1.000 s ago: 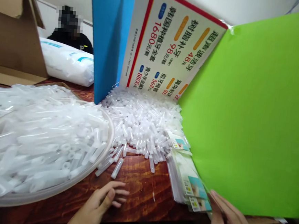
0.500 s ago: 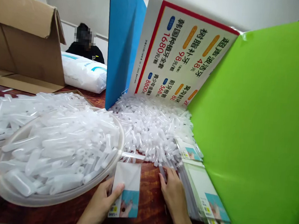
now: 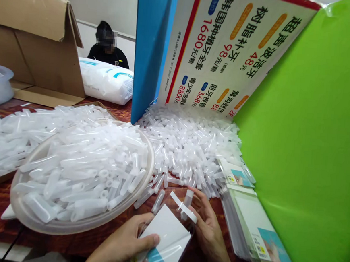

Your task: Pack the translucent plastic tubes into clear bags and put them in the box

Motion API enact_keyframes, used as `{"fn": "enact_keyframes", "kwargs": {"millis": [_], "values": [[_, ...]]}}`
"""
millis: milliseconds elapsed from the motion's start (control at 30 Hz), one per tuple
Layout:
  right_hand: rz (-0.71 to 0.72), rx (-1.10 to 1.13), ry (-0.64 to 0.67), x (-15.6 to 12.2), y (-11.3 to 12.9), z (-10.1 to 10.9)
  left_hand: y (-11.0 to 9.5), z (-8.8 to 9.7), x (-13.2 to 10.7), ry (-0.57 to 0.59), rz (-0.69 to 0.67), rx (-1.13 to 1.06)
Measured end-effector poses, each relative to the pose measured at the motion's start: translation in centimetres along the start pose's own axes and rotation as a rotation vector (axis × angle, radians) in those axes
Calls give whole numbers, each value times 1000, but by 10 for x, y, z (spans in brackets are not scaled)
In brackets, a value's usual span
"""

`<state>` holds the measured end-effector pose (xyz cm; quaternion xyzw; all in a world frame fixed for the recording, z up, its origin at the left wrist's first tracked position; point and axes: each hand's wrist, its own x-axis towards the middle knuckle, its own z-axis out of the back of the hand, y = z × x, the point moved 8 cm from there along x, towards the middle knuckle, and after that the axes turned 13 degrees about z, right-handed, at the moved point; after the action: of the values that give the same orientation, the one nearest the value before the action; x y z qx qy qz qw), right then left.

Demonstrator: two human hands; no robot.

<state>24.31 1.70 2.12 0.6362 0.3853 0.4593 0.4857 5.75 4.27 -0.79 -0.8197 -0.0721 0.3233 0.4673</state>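
Note:
My left hand (image 3: 134,239) is closed on a clear plastic bag with a white and teal printed card (image 3: 168,235) in it, thumb on the front. The bag is tilted, and its flap with a white strip (image 3: 182,206) stands up at the far end. At that end, my right hand (image 3: 210,226) holds a small translucent plastic tube (image 3: 188,197) upright between fingers and thumb, behind the strip. Whether the tube is inside the bag's mouth I cannot tell. A loose tube (image 3: 158,201) lies on the table just beyond the bag.
A round basin (image 3: 13,199) heaped with similar tubes stands at left. Another tube pile (image 3: 188,148) lies against blue (image 3: 150,56), printed (image 3: 226,50) and green boards (image 3: 308,137). Stacked bagged cards (image 3: 253,210) lie at right. Behind are a cardboard box (image 3: 47,60) and a person (image 3: 108,53).
My right hand has come from the tube pile's edge to the bag with a tube. My left hand has moved right and tilted the bag. The camera view has shifted.

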Motion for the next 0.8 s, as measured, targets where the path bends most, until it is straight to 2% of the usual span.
{"fn": "enact_keyframes", "kwargs": {"millis": [100,200,267,367,533,700,800], "values": [[-56,-159,157,-3,-1,1,1,4,-4,-4,-6,4],[-115,-225,235,-8,-2,6,5,6,-6,-5,8,46],[-100,-239,206,-8,-2,12,8,6,-5,3,14,64],[7,-307,144,-4,3,20,9,4,-5,24,13,71],[123,-271,202,-5,6,18,9,2,-7,18,30,78],[51,-52,43,-8,-1,21,11,-1,-13,19,78,82],[-6,-38,98,-9,-5,3,10,-5,-14,45,68,70]]}}
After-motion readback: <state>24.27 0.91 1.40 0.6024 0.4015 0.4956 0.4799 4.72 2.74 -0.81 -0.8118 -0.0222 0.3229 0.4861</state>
